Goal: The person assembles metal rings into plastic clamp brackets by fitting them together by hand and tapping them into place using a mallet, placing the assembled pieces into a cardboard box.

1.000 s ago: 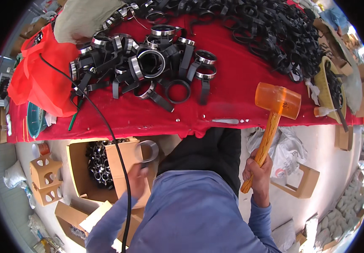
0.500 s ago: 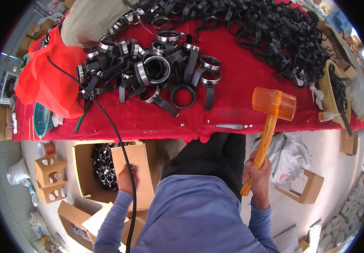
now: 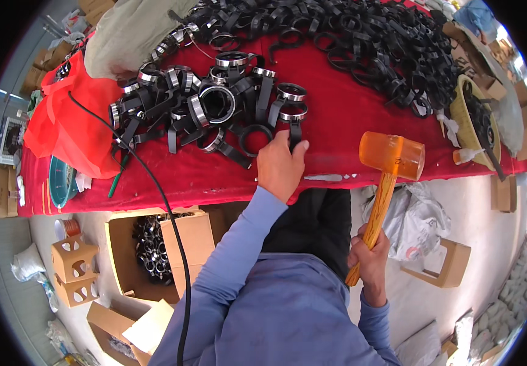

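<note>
My right hand [image 3: 370, 259] is wrapped round the wooden handle of a mallet with a translucent orange head [image 3: 391, 155], held up in front of the red table edge. My left hand [image 3: 280, 168] reaches over the table, its thumb and fingers closed around the black stem of a ring-shaped part [image 3: 294, 125] with a silver band. That part still lies at the right side of a pile of similar black-and-silver ring parts [image 3: 205, 110]. Just left of my fingers lies a plain black ring [image 3: 255, 140].
A large heap of black ring parts [image 3: 391, 49] covers the back right of the red cloth [image 3: 336, 110]. A yellow basket [image 3: 468, 125] stands at the right, a red bag [image 3: 71, 122] at the left. A black cable [image 3: 154, 177] hangs across the left. Below, a carton [image 3: 120, 256] holds ring parts.
My left hand has come up from beside the carton to the table and taken hold of a ring part's stem. The mallet stays in my right hand, almost unmoved.
</note>
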